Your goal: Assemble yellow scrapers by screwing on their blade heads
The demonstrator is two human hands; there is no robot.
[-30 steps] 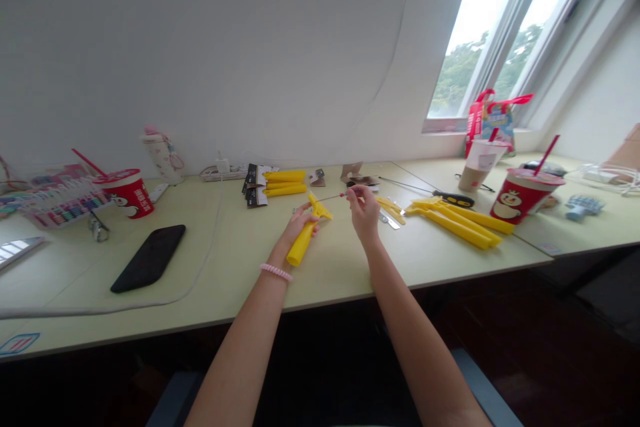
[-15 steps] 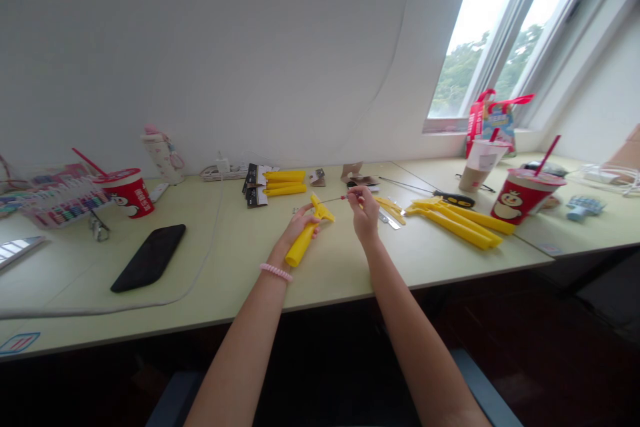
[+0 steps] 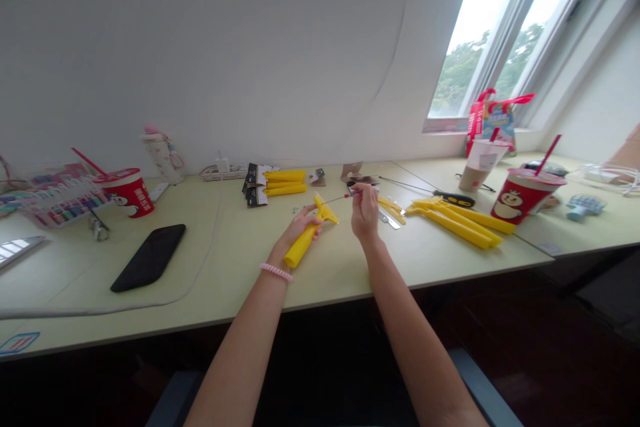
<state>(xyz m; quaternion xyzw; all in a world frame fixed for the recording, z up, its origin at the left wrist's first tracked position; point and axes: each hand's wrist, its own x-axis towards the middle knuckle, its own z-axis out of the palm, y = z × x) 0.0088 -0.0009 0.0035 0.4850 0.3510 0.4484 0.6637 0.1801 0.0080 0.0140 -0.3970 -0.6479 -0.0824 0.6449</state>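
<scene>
Head view looks down on a pale green desk, with both forearms reaching out over its front edge. The left hand is closed around a yellow plastic scraper, gripping it near the flared head while the handle slants down toward the person, above the middle of the desk. The right hand is pinched shut on a thin metal rod, which has a touch of red near the fingertips. The rod's far end points at the scraper's head and sits very close to it, though it is too small to tell whether they touch. A pink beaded band circles the left wrist. Just right of the right hand lie steel blades, and farther right is a pile of yellow scrapers below a black-and-yellow screwdriver. Behind the hands, yellow handles lie beside black card packets. A black smartphone lies flat at the left, and a red paper cup with a straw stands at the right.
</scene>
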